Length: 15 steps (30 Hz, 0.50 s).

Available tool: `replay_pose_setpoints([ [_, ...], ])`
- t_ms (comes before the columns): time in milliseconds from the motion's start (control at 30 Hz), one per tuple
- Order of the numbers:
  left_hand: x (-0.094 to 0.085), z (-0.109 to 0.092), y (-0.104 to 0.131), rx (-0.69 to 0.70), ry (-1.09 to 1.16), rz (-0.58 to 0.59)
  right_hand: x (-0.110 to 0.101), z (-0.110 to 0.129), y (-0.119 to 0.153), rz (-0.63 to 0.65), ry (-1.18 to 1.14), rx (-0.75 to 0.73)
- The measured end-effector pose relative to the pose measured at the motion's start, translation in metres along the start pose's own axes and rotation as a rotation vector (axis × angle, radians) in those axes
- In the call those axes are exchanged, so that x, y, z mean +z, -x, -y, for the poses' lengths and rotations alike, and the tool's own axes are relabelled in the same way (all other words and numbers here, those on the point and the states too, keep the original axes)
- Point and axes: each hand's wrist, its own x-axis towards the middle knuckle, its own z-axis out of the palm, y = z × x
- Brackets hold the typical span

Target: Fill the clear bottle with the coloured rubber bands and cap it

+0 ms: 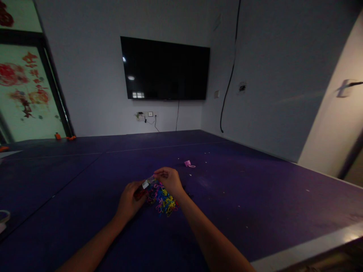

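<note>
My left hand (131, 200) is wrapped round a small clear bottle (145, 184) with a white label, tilted so its mouth points up and to the right. Reddish contents show in its lower part. At the bottle's mouth, my right hand (169, 179) has thumb and fingers pinched together; what they hold, if anything, is too small to name. Below and between the hands lies a loose pile of small elastic bands (163, 199) in blue, yellow, pink and red. Beyond the right hand, a pink cap with a loop (188, 163) rests on the purple surface.
The wide purple surface (221, 181) carries scattered white specks. A partly visible clear round object (3, 217) lies at the left edge, and orange items (70, 138) sit by the glass door. A television (167, 70) hangs on the far wall, with a dangling cable (231, 75) to its right.
</note>
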Motion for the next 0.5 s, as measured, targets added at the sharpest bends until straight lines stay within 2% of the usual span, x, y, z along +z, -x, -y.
replay_pose_setpoints([
  [267, -0.0016, -0.0044, -0.0005, -0.002, 0.023, -0.034, -0.0032, 0.0017, 0.0009, -0.070, 0.069, -0.101],
  [500, -0.0005, -0.0061, -0.0008, -0.055, 0.070, -0.056, 0.0005, 0.0016, 0.0045, -0.013, 0.054, -0.129],
])
